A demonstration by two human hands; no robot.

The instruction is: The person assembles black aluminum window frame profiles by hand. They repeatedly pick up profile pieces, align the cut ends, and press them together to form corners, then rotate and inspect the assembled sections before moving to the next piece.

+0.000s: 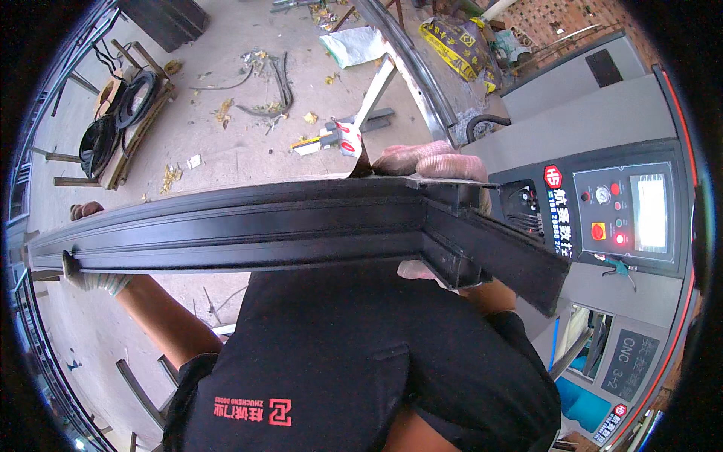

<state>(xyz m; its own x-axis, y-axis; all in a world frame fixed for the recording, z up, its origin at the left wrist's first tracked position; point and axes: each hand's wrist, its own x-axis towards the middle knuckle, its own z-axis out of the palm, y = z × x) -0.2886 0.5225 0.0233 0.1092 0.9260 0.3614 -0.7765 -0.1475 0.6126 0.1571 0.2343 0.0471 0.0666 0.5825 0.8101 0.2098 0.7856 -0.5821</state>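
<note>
The long black profile [241,226] spans left to right just beyond the wearer's dark shirt [316,346]. The gloved left hand [98,281] clasps its left end from near and far edges; the gloved right hand [444,164] is wrapped around its right part, beside the corner. There, a short black arm [520,264] projects toward the near right; whether its joint is fastened cannot be told. A loose joint could let the arm shift or drop. Uneven support between the widely spaced hands could twist the profile. Turning too far right could strike the teal air gun [619,267] or the machine's control panel [580,192]. Farther off, offcuts [380,119] on the floor [226,79] could trip anyone stepping there.
</note>
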